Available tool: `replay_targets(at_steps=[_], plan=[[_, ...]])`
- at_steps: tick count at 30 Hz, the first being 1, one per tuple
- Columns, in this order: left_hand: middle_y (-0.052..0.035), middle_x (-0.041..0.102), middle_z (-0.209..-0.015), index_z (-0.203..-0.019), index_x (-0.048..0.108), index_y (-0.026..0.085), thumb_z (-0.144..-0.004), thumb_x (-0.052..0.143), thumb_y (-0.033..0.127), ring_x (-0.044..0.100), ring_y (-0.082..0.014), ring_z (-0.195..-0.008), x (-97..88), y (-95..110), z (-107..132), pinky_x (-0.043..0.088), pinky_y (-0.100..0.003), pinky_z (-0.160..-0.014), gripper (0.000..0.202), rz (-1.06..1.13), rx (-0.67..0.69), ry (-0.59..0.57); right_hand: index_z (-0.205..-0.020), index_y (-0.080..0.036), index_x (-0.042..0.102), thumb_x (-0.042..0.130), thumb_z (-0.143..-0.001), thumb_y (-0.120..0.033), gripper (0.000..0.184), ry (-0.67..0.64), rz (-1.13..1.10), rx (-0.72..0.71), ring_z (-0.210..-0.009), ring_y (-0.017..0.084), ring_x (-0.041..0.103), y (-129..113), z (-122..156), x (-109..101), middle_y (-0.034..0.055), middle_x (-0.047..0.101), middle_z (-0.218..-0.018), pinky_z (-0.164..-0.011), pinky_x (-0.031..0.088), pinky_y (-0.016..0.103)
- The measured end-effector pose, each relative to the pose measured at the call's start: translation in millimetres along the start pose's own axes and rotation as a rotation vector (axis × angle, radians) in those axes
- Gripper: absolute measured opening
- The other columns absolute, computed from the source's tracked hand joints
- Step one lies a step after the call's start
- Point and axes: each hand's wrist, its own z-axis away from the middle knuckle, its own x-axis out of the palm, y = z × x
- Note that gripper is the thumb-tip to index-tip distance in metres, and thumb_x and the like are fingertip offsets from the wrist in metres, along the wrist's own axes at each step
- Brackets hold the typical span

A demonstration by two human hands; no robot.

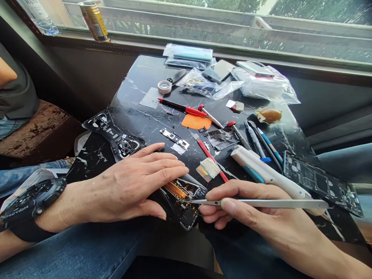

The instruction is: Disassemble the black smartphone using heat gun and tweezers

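Observation:
An opened phone (186, 217), its circuit board and an orange flex cable (176, 190) exposed, lies at the near edge of the table. My left hand (136, 180) rests over the phone's left part with fingers stretched out, hiding much of it. Metal tweezers (270, 203) are pinched in my right hand (250, 209), their tips on or just above the board near the end of the flex cable. Just beyond my left fingers is a small metal bracket plate (174, 140). The detached back panel with camera openings (114, 135) lies to the left.
Across the table (139, 81) are a red-handled spudger (212, 157), a red-black pen (183, 107), an orange pick (196, 121), screwdrivers (240, 133), a white tool handle (267, 170) and plastic bags (264, 83). Another phone frame (319, 182) lies right. A can (94, 21) stands on the windowsill.

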Motion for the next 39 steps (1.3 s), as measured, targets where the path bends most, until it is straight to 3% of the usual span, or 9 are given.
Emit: replay_targets(at_steps=[2, 7, 12, 17, 21, 26, 32, 39], plan=[[-0.0185, 0.063, -0.150, -0.152, 0.048, 0.008, -0.100, 0.063, 0.057, 0.053, -0.0268, -0.147, 0.1, -0.1, -0.3, 0.017, -0.047, -0.136, 0.073, 0.003, 0.002, -0.007, -0.106, -0.020, 0.081, 0.078, -0.097, -0.041, 0.023, -0.025, 0.015, -0.013, -0.093, 0.021, 0.082, -0.3, 0.3, 0.0, 0.0094, 0.086, -0.101, -0.083, 0.067, 0.028], [-0.0196, 0.063, -0.150, -0.152, 0.048, 0.008, -0.100, 0.063, 0.056, 0.053, -0.0281, -0.147, 0.1, 0.6, 0.3, 0.017, -0.049, -0.135, 0.073, -0.003, -0.010, -0.015, -0.101, -0.019, 0.081, 0.078, -0.093, -0.050, 0.032, 0.063, 0.166, -0.012, -0.086, 0.024, 0.082, -4.1, 2.0, 4.5, 0.0098, 0.085, -0.093, -0.081, 0.069, 0.035], [-0.0165, 0.062, -0.150, -0.148, 0.055, 0.015, -0.097, 0.071, 0.046, 0.052, -0.0294, -0.147, -2.1, 3.0, 1.1, 0.014, -0.053, -0.136, 0.062, -0.025, -0.018, -0.048, -0.101, -0.028, 0.085, 0.072, -0.094, -0.042, 0.020, 0.021, 0.558, -0.215, -0.085, 0.024, 0.082, -4.5, 4.6, -1.5, 0.0038, 0.086, -0.093, -0.075, 0.067, 0.031], [-0.0154, 0.059, -0.154, -0.140, 0.063, 0.019, -0.097, 0.072, 0.041, 0.052, -0.0299, -0.147, -3.0, 5.5, 0.4, 0.011, -0.055, -0.136, 0.050, -0.070, -0.010, -0.053, -0.105, -0.040, 0.085, 0.075, -0.090, -0.039, 0.018, 0.070, 0.799, -0.321, -0.090, 0.024, 0.081, -0.8, 11.5, -11.4, -0.0027, 0.086, -0.099, -0.086, 0.067, 0.034], [-0.0095, 0.059, -0.157, -0.137, 0.067, 0.025, -0.102, 0.064, 0.028, 0.051, -0.0245, -0.148, -2.5, 8.3, 1.1, 0.008, -0.051, -0.137, 0.035, -0.083, 0.042, -0.029, -0.107, -0.044, 0.083, 0.076, -0.091, -0.039, 0.018, 0.066, 0.836, -0.362, -0.091, 0.021, 0.082, 1.7, 14.4, -14.1, -0.0074, 0.086, -0.099, -0.086, 0.065, 0.030], [-0.0043, 0.067, -0.146, -0.133, 0.069, 0.028, -0.103, 0.059, 0.014, 0.051, -0.0174, -0.147, -1.3, 8.9, 2.0, 0.006, -0.046, -0.138, 0.035, -0.043, 0.099, -0.009, -0.107, -0.039, 0.081, 0.073, -0.093, -0.035, 0.017, 0.061, 0.827, -0.409, -0.087, 0.020, 0.082, -1.3, 10.7, -14.5, -0.0067, 0.085, -0.097, -0.080, 0.064, 0.028], [-0.0037, 0.072, -0.137, -0.129, 0.072, 0.026, -0.103, 0.062, 0.019, 0.053, -0.0176, -0.144, -0.4, 9.2, 0.6, 0.011, -0.045, -0.138, 0.029, -0.007, 0.079, 0.019, -0.103, -0.035, 0.080, 0.069, -0.097, -0.032, 0.013, 0.047, 0.787, -0.387, -0.075, 0.016, 0.080, -8.1, 5.0, -13.3, -0.0073, 0.085, -0.090, -0.066, 0.060, 0.024], [-0.0046, 0.071, -0.135, -0.125, 0.074, 0.024, -0.105, 0.060, 0.020, 0.056, -0.0178, -0.140, 0.1, 10.3, 0.2, 0.012, -0.044, -0.137, 0.025, -0.009, 0.082, 0.050, -0.103, -0.030, 0.081, 0.067, -0.099, -0.033, 0.015, 0.013, 0.755, -0.372, -0.077, 0.019, 0.080, -9.5, 4.3, -11.0, -0.0023, 0.085, -0.091, -0.063, 0.060, 0.024]])
